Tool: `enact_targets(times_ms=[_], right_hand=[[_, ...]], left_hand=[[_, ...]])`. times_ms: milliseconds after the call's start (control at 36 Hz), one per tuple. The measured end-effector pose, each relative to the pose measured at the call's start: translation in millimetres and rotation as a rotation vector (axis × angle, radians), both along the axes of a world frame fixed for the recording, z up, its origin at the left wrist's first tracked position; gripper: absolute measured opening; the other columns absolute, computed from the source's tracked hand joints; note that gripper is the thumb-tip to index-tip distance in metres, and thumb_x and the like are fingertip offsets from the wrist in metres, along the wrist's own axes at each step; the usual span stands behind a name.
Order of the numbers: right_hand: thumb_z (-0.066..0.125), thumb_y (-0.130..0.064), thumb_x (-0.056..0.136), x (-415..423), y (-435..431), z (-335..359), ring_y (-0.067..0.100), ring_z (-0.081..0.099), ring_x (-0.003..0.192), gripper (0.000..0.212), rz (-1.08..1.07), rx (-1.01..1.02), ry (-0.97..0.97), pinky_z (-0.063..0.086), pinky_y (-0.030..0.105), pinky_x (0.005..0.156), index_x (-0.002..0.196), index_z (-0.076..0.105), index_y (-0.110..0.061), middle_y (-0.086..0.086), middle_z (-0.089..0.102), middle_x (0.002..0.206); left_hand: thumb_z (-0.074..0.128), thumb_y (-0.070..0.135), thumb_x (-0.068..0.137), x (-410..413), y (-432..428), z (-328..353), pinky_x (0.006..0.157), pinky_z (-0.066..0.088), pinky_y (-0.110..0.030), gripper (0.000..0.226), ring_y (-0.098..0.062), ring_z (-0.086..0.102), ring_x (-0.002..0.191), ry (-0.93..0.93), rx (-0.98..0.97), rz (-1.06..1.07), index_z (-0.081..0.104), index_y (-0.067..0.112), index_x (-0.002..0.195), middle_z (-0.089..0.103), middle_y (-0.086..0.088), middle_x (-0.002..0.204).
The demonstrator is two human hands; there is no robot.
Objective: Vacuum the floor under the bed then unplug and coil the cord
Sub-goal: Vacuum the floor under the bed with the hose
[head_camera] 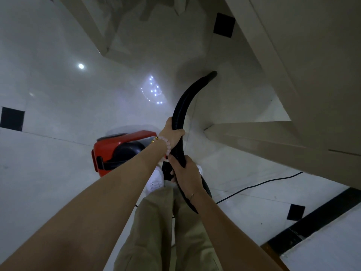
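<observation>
White glossy tile floor (58, 85), set with small black squares, fills most of what I see. Over it in the upper right stands the beige bed frame (293, 75). My khaki trousers (152, 222) run down the bottom middle. On the floor just beyond my feet, left of centre, sits the red vacuum body (109, 147) with its black top. The black ribbed hose (185, 98) rises past my legs and curves away to the right, and its nozzle end lies low by the base of the bed frame. I cannot tell whether the tip touches the tile. My right hand (185, 173) is wrapped round the hose nearer to me. My left hand (172, 133) curls round it just beyond, with the thumb over the top. A thin black cord (254, 185) trails across the tile from the bed's lower edge towards my legs. On the left wrist sits a pale pink bead bracelet (166, 145).
</observation>
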State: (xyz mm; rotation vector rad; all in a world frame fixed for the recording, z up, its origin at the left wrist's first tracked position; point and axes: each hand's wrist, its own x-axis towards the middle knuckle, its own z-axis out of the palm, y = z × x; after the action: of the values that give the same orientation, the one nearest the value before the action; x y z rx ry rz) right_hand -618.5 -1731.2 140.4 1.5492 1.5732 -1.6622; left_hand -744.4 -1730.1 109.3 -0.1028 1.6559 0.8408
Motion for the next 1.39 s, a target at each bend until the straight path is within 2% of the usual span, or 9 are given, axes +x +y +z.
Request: enact_targets(times_ms=[250,444,639,806,1028,1139,1222,1306,1389], right_hand=[[0.056,-0.060,0.082,1,-3,-3,0.010,0.058,0.063,0.045,0.007,-0.028,-0.009,0.052,0.037,0.076,0.095,0.062,-0.017,-0.007,0.064,0.071],[0.055,-0.056,0.086,-3,-2,-2,0.009,0.057,0.062,0.041,0.008,-0.021,-0.015,0.048,0.031,0.071,0.095,0.061,-0.016,-0.007,0.063,0.072],[0.054,-0.056,0.086,-15,12,-18,0.017,0.062,0.063,0.038,0.021,0.041,0.019,0.054,0.042,0.074,0.094,0.058,-0.019,-0.001,0.065,0.073],[0.055,-0.056,0.086,-32,29,-36,0.020,0.061,0.067,0.035,0.057,0.100,0.055,0.054,0.042,0.069,0.093,0.058,-0.022,0.002,0.065,0.077],[0.054,-0.057,0.084,-48,35,-56,0.023,0.064,0.074,0.036,0.193,0.133,0.034,0.057,0.047,0.077,0.098,0.059,-0.024,-0.003,0.062,0.078],[0.051,-0.060,0.084,-64,34,-60,0.026,0.066,0.081,0.043,0.279,0.153,0.038,0.056,0.047,0.078,0.109,0.058,-0.026,0.002,0.067,0.088],[0.052,-0.058,0.085,-79,34,-62,0.026,0.066,0.083,0.042,0.311,0.156,0.047,0.056,0.047,0.079,0.112,0.057,-0.026,0.004,0.068,0.090],[0.052,-0.057,0.086,-92,35,-66,0.026,0.066,0.084,0.043,0.321,0.156,0.052,0.055,0.045,0.080,0.115,0.056,-0.026,0.003,0.067,0.092],[0.051,-0.061,0.085,-106,37,-68,0.025,0.065,0.082,0.047,0.282,0.160,0.045,0.056,0.045,0.079,0.113,0.057,-0.023,0.001,0.065,0.089]], left_hand=[[0.047,0.013,0.089,6,-8,-4,0.087,0.050,-0.049,0.036,-0.027,0.052,0.083,0.087,-0.018,0.091,0.038,0.013,0.124,0.049,-0.007,0.085],[0.048,0.017,0.090,3,-10,-7,0.090,0.051,-0.048,0.041,-0.029,0.055,0.088,0.076,-0.031,0.094,0.035,0.017,0.129,0.053,-0.011,0.096],[0.054,0.008,0.089,-21,7,-20,0.094,0.047,-0.050,0.036,-0.029,0.052,0.090,-0.007,0.040,0.083,0.031,0.024,0.111,0.050,-0.014,0.105],[0.060,0.012,0.087,-39,21,-30,0.097,0.048,-0.049,0.070,-0.037,0.056,0.109,-0.064,0.061,0.191,0.022,0.024,0.145,0.051,-0.018,0.127],[0.064,0.009,0.085,-58,10,-43,0.098,0.048,-0.045,0.079,-0.033,0.054,0.118,-0.106,0.039,0.221,0.018,0.025,0.148,0.049,-0.015,0.135],[0.061,0.004,0.086,-71,4,-48,0.094,0.049,-0.046,0.062,-0.035,0.055,0.115,-0.038,0.047,0.269,0.030,0.018,0.139,0.051,-0.019,0.128],[0.059,0.003,0.087,-82,-2,-48,0.077,0.052,-0.038,0.057,-0.030,0.056,0.101,-0.022,0.057,0.315,0.033,0.015,0.137,0.053,-0.017,0.118],[0.059,0.006,0.088,-95,-8,-51,0.062,0.051,-0.029,0.060,-0.021,0.057,0.087,-0.056,0.080,0.358,0.031,0.022,0.139,0.053,-0.008,0.108],[0.060,0.007,0.089,-104,-9,-52,0.060,0.051,-0.026,0.072,-0.021,0.058,0.096,-0.099,0.116,0.389,0.022,0.030,0.146,0.054,-0.009,0.119]])
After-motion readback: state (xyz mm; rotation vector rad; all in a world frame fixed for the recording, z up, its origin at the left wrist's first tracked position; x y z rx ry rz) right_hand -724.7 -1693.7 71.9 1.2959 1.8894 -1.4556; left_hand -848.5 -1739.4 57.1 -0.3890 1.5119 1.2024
